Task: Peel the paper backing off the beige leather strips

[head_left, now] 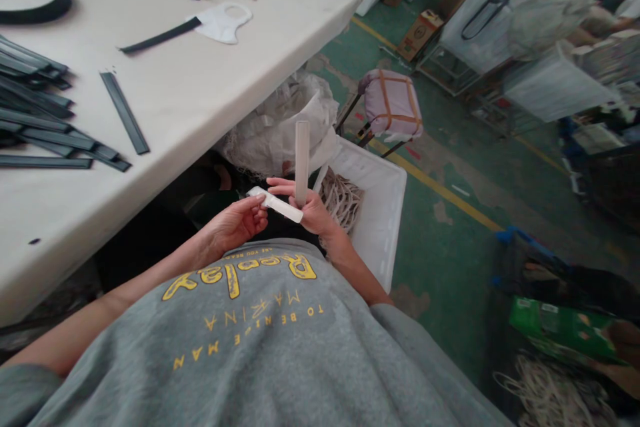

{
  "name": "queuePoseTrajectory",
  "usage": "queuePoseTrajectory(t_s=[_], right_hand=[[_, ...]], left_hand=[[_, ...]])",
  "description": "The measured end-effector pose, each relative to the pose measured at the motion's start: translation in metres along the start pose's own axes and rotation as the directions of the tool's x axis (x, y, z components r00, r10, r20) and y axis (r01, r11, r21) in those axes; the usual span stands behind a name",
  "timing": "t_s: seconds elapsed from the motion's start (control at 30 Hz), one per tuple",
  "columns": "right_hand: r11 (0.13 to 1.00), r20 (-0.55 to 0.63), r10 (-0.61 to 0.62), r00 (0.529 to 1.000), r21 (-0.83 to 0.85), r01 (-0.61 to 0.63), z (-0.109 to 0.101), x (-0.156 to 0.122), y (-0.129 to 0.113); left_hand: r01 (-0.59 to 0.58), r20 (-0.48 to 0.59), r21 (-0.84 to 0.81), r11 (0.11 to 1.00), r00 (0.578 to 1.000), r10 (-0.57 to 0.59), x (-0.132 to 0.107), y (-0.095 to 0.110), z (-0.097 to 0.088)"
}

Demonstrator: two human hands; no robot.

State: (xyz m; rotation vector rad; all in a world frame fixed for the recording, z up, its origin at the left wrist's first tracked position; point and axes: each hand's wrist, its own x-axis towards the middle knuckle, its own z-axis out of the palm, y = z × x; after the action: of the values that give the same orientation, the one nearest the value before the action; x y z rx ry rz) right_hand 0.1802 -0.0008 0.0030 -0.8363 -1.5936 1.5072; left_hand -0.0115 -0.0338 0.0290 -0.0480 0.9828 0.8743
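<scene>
Close to my body, my left hand [241, 220] pinches one end of a short white strip [285, 207] between thumb and fingers. The strip slants down to the right, in front of my right hand [316, 212]. A flat pale beige strip [301, 157] stands upright out of my right hand, held near its lower end. Some fingers of that hand stretch toward the left one. Just beyond my right hand, a white plastic bin [383, 240] holds many loose beige strips [343, 200].
A pale table [200, 87] on the left bears dark strips [45, 114], a black band [55, 10] and a white mask-like piece [225, 22]. Past its edge are a plastic bag [280, 127] and a cushioned stool [393, 104]. Cartons [420, 34] and carts stand farther right.
</scene>
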Motion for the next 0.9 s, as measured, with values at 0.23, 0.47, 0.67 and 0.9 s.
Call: queuePoseTrajectory(t_s=[0.23,0.47,0.67,0.9], right_hand=[[0.992,-0.171,0.106,0.98,-0.05,-0.116,0.006,-0.001,-0.002],[0.964,-0.227,0.188,0.956,0.231,-0.135,-0.04,-0.057,-0.055],[0.938,-0.442,-0.31,0.842,0.002,0.346,-0.119,-0.144,-0.081],[0.981,-0.552,-0.059,0.832,0.124,0.152,-0.105,-0.103,-0.084]], left_hand=[[0.053,0.079,0.075,0.996,0.995,-0.058,0.011,-0.011,0.012],[-0.02,-0.058,-0.078,0.997,0.998,0.016,0.056,0.005,0.025],[-0.193,-0.209,-0.102,0.976,0.963,0.168,0.085,0.021,0.031],[-0.306,-0.028,0.155,0.939,0.949,0.314,0.071,-0.001,0.021]])
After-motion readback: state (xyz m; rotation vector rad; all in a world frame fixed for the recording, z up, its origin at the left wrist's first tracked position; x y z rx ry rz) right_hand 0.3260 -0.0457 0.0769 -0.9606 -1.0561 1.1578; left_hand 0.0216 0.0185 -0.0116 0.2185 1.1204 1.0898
